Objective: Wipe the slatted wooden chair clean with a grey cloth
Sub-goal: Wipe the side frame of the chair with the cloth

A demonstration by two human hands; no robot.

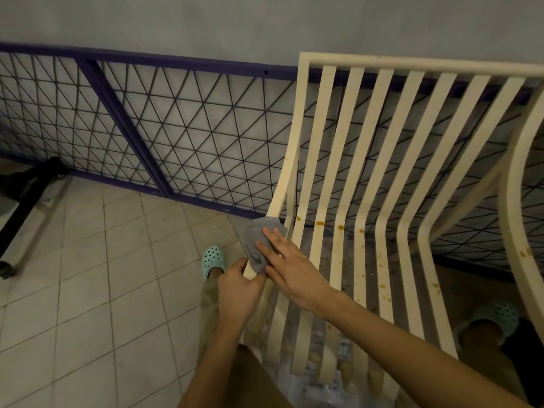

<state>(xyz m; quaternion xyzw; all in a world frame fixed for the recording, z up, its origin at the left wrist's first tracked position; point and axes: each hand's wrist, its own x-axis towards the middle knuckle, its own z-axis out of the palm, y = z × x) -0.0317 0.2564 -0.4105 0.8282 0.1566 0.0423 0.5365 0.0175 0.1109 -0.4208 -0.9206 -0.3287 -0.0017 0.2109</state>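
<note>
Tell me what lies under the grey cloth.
The grey cloth covers the chair's left rail; the right hand presses on it. The covered stretch of rail is hidden, so stains there cannot be judged.

The left hand is curled round the chair rail, with the thumb laid up along it. The right hand is held flat, fingers straight and slightly spread, and is pressed on the grey cloth. The 2 forearms are bare. The right is stretched across from the lower right, and the left is raised from below.
</note>
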